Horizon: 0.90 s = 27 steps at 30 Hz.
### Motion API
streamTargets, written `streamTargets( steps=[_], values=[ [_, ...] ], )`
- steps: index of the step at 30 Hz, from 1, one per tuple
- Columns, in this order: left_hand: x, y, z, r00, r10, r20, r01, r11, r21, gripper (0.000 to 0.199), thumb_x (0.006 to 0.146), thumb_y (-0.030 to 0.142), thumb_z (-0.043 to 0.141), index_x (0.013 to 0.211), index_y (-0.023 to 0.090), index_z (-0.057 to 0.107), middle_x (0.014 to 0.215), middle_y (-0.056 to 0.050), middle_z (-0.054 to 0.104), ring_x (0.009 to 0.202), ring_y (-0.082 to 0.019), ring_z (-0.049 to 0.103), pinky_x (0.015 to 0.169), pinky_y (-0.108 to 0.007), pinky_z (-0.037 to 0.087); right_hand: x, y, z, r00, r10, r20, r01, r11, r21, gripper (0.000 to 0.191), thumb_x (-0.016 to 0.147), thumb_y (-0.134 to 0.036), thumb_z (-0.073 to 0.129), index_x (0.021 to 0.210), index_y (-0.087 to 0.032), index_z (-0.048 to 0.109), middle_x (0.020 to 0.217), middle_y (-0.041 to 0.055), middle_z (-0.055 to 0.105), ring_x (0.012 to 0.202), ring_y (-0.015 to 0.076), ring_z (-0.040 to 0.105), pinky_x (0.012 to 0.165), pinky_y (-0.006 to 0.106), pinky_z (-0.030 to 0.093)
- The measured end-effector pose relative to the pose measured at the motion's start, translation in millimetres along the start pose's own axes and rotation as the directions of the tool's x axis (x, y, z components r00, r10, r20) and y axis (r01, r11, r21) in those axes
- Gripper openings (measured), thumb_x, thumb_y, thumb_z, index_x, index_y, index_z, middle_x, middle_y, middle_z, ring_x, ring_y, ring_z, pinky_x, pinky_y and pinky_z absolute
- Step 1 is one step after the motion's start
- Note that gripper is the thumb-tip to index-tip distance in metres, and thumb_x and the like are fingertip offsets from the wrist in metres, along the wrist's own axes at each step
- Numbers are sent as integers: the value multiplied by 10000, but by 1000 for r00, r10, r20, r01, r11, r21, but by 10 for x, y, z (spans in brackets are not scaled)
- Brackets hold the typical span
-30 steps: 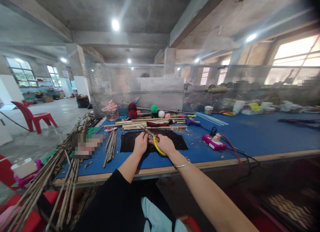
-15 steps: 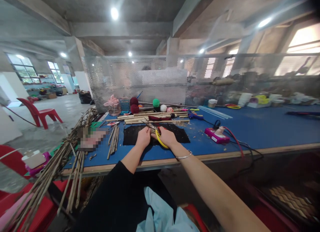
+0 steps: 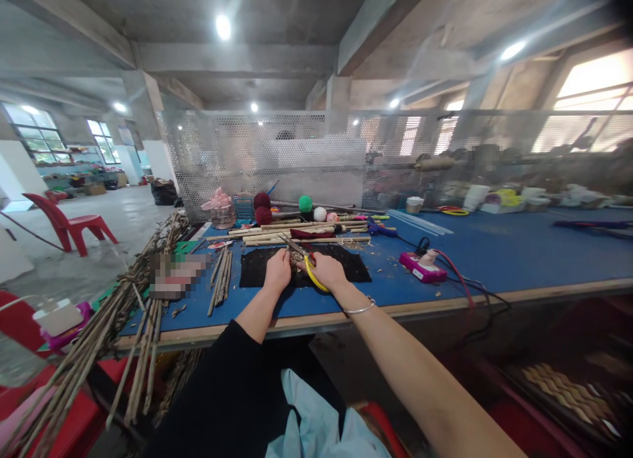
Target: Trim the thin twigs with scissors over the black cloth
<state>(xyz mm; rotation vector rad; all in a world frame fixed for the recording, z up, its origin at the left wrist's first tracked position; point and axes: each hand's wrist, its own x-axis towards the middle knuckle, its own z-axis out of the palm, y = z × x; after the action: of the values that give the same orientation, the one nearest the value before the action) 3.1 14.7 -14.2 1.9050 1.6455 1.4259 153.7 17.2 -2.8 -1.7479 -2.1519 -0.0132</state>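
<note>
My right hand (image 3: 327,271) grips a pair of scissors with yellow handles (image 3: 315,279); the blades point up and to the left, towards my left hand. Close beside the blades, my left hand (image 3: 278,269) is closed, its fingers pinched together, and what they hold is too small to make out. Between both hands lie small brownish bits (image 3: 297,258) on a black mat (image 3: 357,267). Behind the mat, pale sticks (image 3: 267,233) are laid across the table, with a dark red piece of cloth (image 3: 311,234) on them.
On the blue table (image 3: 341,303) are short twigs (image 3: 221,281) at left and a long twig bundle (image 3: 113,319) overhanging the edge. A blue glue gun (image 3: 380,228) and a purple power strip (image 3: 423,267) with cords are at right. Yarn balls (image 3: 305,203) sit behind. A red chair (image 3: 74,224) stands left.
My hands have drawn slightly apart, and more of the brownish bits shows between them. The scissors stay in my right hand. The whole view has shifted a little.
</note>
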Motion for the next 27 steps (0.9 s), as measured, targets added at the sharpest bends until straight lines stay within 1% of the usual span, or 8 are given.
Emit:
streamTargets(
  steps=[3, 8, 10, 13, 16, 19, 23, 27],
  values=[
    [7, 15, -6, 999, -34, 11, 35, 997, -62, 253, 855, 225, 351, 753, 160, 574, 704, -52, 608, 652, -146, 531, 673, -252, 381, -16, 0, -19, 1000, -31, -5, 31, 999, 40, 604, 733, -707, 380, 997, -185, 530, 917, 99, 647, 874, 236, 605, 698, 291, 393],
    [26, 14, 1, 998, -10, 58, 16, 994, -105, 229, 842, 194, 359, 842, 148, 583, 814, -79, 634, 738, -162, 557, 725, -264, 398, 6, 32, 8, 995, -102, -5, 102, 985, 137, 553, 730, -642, 476, 1027, -178, 522, 979, 85, 621, 930, 216, 578, 704, 255, 379],
    [36, 8, -1, 997, 4, 74, 3, 996, -94, 217, 828, 168, 369, 826, 146, 585, 847, -86, 637, 770, -166, 558, 740, -267, 400, 21, 48, 27, 989, -145, -11, 145, 975, 169, 538, 725, -617, 507, 1030, -174, 524, 986, 82, 613, 918, 205, 575, 712, 250, 377],
    [46, 6, -19, 995, -4, 104, 11, 997, -73, 206, 805, 140, 382, 757, 150, 582, 810, -76, 637, 744, -162, 555, 721, -263, 407, 29, 63, 36, 984, -179, -6, 177, 964, 198, 530, 718, -592, 538, 1042, -172, 524, 993, 80, 608, 904, 188, 570, 724, 245, 377],
    [51, 7, -38, 993, -10, 116, 18, 998, -67, 202, 797, 134, 389, 727, 152, 577, 770, -64, 631, 714, -153, 552, 708, -254, 410, 16, 55, 16, 986, -165, 15, 159, 969, 190, 522, 733, -597, 515, 1041, -176, 528, 976, 76, 619, 883, 188, 580, 705, 242, 380],
    [50, 1, -34, 994, 13, 104, -5, 997, -74, 211, 808, 151, 383, 756, 151, 588, 784, -67, 636, 729, -155, 560, 719, -255, 411, -2, 36, -15, 991, -129, 35, 122, 980, 154, 532, 754, -627, 455, 1045, -188, 528, 943, 71, 637, 858, 198, 595, 672, 247, 381],
    [32, -2, -9, 997, 39, 66, -32, 994, -102, 236, 828, 185, 370, 820, 149, 603, 814, -75, 647, 742, -160, 575, 724, -262, 415, -15, 22, -29, 994, -106, 26, 102, 987, 122, 547, 762, -666, 391, 1010, -201, 540, 896, 67, 651, 825, 202, 606, 633, 248, 373],
    [1, 17, -4, 1000, 5, 12, -3, 990, -139, 237, 834, 235, 380, 806, 151, 600, 762, -65, 645, 716, -162, 582, 705, -261, 418, -17, 21, -19, 994, -110, 7, 108, 987, 118, 560, 761, -678, 375, 999, -199, 543, 881, 67, 655, 828, 203, 610, 631, 248, 370]
  ],
)
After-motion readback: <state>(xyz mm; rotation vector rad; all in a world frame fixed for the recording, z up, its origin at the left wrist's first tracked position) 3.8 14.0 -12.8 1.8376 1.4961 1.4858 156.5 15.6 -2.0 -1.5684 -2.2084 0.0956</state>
